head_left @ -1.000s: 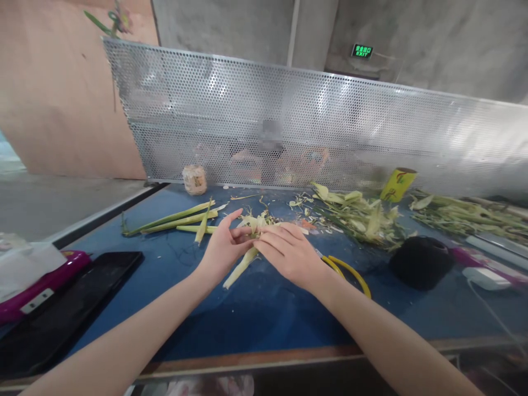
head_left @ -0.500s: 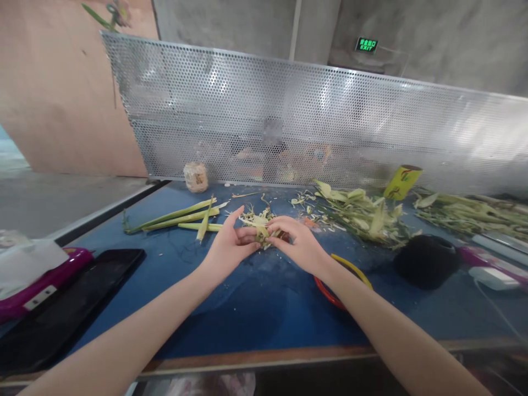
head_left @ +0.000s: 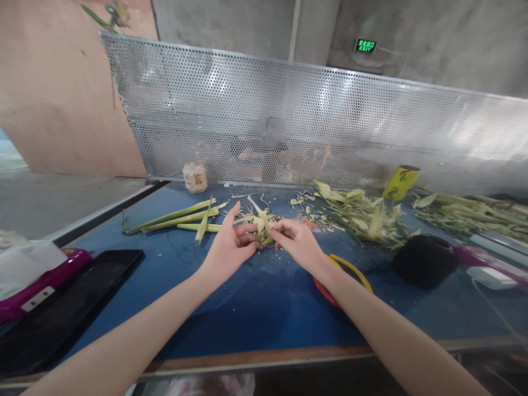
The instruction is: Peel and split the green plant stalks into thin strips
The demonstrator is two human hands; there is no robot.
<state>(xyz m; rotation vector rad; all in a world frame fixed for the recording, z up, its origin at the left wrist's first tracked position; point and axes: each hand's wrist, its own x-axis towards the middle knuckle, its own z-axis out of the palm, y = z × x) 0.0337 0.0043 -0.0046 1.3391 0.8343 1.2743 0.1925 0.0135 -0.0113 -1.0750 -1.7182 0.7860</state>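
Observation:
Between my two hands, just above the blue tabletop, is a small pale-green corn husk piece [head_left: 264, 224] with a thin pale strip pointing up and away from it. My left hand [head_left: 235, 239] grips its left side, the fingers curled in and the thumb near its lower edge. On the other side my right hand [head_left: 295, 239] pinches the piece between thumb and fingers. Part of the husk is hidden by my fingers. Small scraps lie scattered on the table behind it.
Long folded husk strips [head_left: 181, 217] lie to the left. A husk heap [head_left: 358, 212] and a yellow can [head_left: 401, 182] stand right of centre. Yellow and red rings [head_left: 355, 268] sit by my right forearm, near a black spool [head_left: 424, 261]. A black tablet [head_left: 78, 302] lies at left.
The pale strip, flat across the piece before, now points up and away. My right fingers have shifted slightly on the husk; my left hand has moved a little to the left.

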